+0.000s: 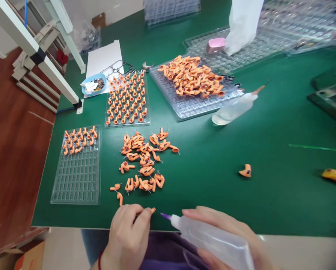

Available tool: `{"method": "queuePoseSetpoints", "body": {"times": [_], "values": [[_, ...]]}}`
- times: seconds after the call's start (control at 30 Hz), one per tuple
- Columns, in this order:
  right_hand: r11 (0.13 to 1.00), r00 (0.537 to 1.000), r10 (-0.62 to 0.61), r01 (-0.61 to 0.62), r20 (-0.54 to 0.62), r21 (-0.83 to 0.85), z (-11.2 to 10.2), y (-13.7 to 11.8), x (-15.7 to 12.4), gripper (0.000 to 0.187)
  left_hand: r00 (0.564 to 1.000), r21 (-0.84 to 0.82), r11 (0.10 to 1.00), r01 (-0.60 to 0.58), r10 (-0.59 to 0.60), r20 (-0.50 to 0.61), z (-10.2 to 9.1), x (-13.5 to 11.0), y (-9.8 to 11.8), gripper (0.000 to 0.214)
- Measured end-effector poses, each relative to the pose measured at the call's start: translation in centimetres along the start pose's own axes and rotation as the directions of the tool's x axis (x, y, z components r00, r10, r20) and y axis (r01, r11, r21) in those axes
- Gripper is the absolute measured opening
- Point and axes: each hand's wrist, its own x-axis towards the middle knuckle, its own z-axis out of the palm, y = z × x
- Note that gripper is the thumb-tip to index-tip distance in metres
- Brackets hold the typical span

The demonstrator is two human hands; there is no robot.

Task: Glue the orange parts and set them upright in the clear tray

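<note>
My left hand (130, 234) is closed at the table's front edge, pinching a small orange earbud shell (153, 210) that is mostly hidden by the fingers. Wrapped around a translucent squeeze bottle (213, 240) is my right hand (226, 221). The bottle's purple dispensing tip (165, 216) points left toward the shell, a small gap apart. Beyond my left hand lies a loose pile of orange earbud shells (146, 170), some with thin pins sticking out. To the left, a clear compartment tray (77, 180) holds several rows of shells at its far end.
Behind the pile stand a filled tray (107, 122) and stacked trays (181, 112) heaped with shells. A second squeeze bottle (229, 110) leans near them. One orange piece (246, 171) lies at right, with a yellow-and-white tool (335, 175) farther over. A blue dish (85, 89) sits at back left.
</note>
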Motion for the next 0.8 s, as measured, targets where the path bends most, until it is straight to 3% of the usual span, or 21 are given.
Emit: {"method": "queuePoseSetpoints", "body": {"times": [0.1,0.2,0.3,0.47,0.67,0.8], "values": [[0.997,0.998,0.046,-0.044,-0.034,0.067,-0.1,-0.1,0.0,0.037,1.000,-0.006,1.000,0.015,-0.015,-0.002,0.0,-0.1,-0.1,0.019],[0.973,0.987,0.138,-0.119,-0.082,0.197,0.0,-0.4,0.4,0.044,0.999,-0.062,0.997,0.048,-0.049,-0.012,0.0,-0.1,0.0,0.016],[0.929,0.988,0.153,-0.137,-0.018,0.345,0.3,-0.8,1.3,0.050,0.995,-0.225,0.970,0.095,-0.100,-0.010,-0.2,0.2,0.4,0.012],[0.898,0.991,0.132,-0.131,0.027,0.419,1.2,-2.0,2.5,0.056,0.991,-0.408,0.904,0.128,-0.135,0.012,-0.7,1.1,1.2,0.007],[0.852,0.983,0.182,-0.170,0.023,0.495,1.8,-2.6,2.4,0.043,0.994,-0.433,0.895,0.107,-0.109,0.020,-0.8,1.2,1.4,0.006],[0.834,0.983,0.179,-0.171,0.036,0.524,1.8,-2.3,2.2,0.045,0.995,-0.429,0.899,0.092,-0.094,0.017,-0.8,1.1,1.5,0.006]]}}
